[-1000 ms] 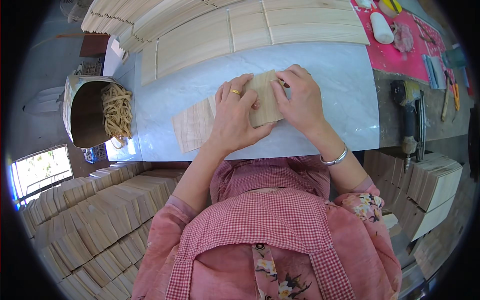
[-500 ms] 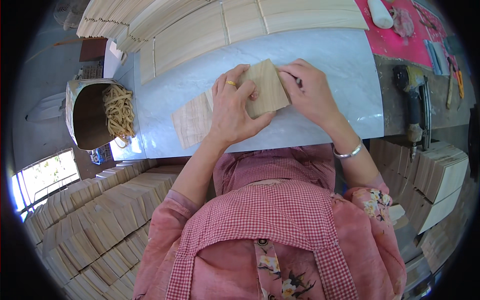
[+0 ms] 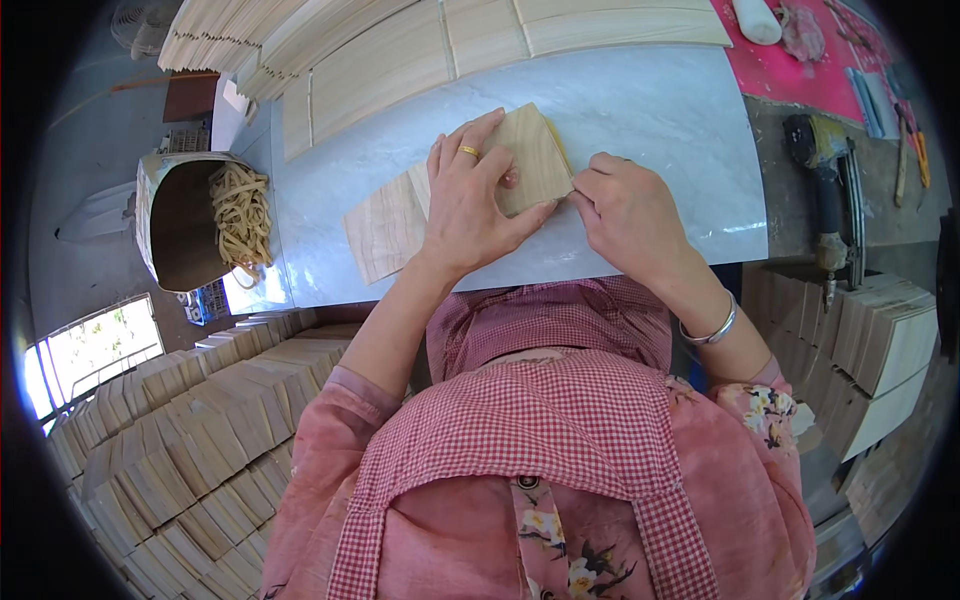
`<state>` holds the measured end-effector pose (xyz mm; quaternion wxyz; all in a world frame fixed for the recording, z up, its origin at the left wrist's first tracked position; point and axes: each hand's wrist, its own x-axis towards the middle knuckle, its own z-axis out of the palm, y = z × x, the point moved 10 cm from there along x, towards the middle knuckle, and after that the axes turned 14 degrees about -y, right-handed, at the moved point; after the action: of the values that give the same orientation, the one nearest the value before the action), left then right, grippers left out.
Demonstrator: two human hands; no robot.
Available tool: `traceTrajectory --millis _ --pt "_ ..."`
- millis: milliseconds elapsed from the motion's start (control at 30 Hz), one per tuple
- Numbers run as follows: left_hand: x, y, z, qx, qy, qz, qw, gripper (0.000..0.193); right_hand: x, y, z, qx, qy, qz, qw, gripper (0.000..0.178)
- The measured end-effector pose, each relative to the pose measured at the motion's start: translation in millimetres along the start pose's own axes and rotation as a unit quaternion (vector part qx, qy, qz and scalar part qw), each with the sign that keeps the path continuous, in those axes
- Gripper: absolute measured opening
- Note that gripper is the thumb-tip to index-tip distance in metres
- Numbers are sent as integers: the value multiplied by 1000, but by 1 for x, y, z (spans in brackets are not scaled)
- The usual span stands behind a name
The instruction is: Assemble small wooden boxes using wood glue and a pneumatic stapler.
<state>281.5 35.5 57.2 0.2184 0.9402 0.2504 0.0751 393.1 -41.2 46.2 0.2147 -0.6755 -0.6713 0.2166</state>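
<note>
My left hand [image 3: 465,205] presses on a pale wooden board [image 3: 535,165], its fingers bent over the far part and its thumb along the near edge. A yellow strip [image 3: 556,142] runs along the board's right edge. My right hand [image 3: 625,210] is pinched at the near right corner of the board; what its fingertips hold is too small to make out. Another wooden piece [image 3: 385,228] extends to the left, partly under my left hand. Both lie on a light blue marbled tabletop [image 3: 680,150].
Stacked thin wooden boards [image 3: 400,55] line the table's far side. At left, a carton [image 3: 147,215] holds tan curled strips [image 3: 240,215]. A nail gun [image 3: 828,190] lies at right by a pink cloth [image 3: 745,75]. More wooden piles [image 3: 200,440] stand at lower left and lower right [image 3: 870,340].
My right hand has slid along the board's right edge toward me, to the near corner. The yellow strip on that edge now shows. My left hand stays on the board.
</note>
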Motion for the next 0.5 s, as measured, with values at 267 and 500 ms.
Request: traceTrajectory --millis 267,500 --pt "1 3 0 17 12 1 1000 38 5 -2 2 -20 -42 11 999 9" --pt "6 -6 -3 -6 -4 17 1000 37 -15 19 -7 66 -30 34 997 15"
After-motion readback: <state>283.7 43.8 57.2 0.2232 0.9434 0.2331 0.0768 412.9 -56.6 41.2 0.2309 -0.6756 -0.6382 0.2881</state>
